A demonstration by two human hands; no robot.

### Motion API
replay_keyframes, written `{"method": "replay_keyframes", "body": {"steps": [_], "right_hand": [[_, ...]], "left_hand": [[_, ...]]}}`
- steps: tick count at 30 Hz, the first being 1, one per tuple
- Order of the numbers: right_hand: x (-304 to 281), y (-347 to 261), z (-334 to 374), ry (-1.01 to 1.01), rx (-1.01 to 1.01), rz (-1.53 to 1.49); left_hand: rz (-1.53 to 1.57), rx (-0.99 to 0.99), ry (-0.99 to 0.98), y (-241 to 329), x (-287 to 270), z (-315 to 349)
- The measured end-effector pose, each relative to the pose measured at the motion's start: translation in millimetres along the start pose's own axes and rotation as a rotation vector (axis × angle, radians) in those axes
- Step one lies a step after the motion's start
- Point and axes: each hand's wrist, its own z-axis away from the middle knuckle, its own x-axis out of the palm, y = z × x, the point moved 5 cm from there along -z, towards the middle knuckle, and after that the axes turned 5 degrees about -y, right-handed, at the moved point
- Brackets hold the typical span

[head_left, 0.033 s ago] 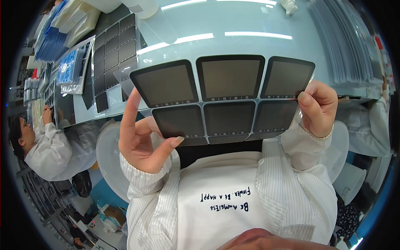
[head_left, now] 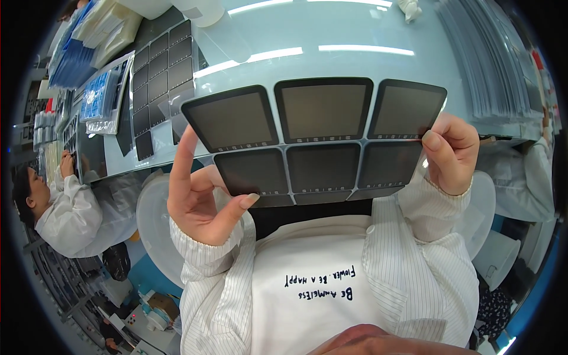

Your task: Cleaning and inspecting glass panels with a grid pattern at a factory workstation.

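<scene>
A clear, bendy sheet of black rounded screen films (head_left: 323,111) is held up in front of my chest, above the table's near edge. Its films stand in rows, each with a dark grey window and a strip of tiny pale marks. The lower part curves away beneath. My left hand (head_left: 204,204) grips the sheet's left side, thumb on the front face and fingers behind. At the right edge, my right hand (head_left: 452,154) pinches it between thumb and fingers. The fingertips behind the sheet are hidden.
Another sheet of black films (head_left: 160,74) lies on the glossy table (head_left: 331,35) at left, near blue-and-white packs (head_left: 99,94) and stacked bags (head_left: 109,23). Clear sheets (head_left: 485,65) are piled at right. A white tub (head_left: 201,10) stands at the back. Another person (head_left: 71,207) sits at far left.
The sheet has shifted very slightly left and changed its tilt a little. Both hands keep their hold.
</scene>
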Motion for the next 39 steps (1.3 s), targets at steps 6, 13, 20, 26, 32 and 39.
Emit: {"method": "replay_keyframes", "body": {"steps": [6,13,20,26,32,39], "right_hand": [[11,-7,-6,0.008,-0.058,-0.021],[15,-6,-6,0.039,-0.143,-0.074],[15,-11,-1,0.289,-0.264,0.117],[17,-29,-5,0.336,-0.387,-0.076],[7,-28,-6,0.400,-0.343,-0.030],[5,-27,-10,0.358,-0.200,0.125]], "left_hand": [[0.095,-0.044,0.044,-3,-6,2],[0.091,-0.046,0.043,-5,-11,5],[0.271,-0.045,-0.095,-19,7,5],[0.092,-0.157,-0.372,-18,19,2],[0.138,-0.096,-0.255,-22,4,2],[0.199,-0.130,-0.185,-24,-3,3]]}}
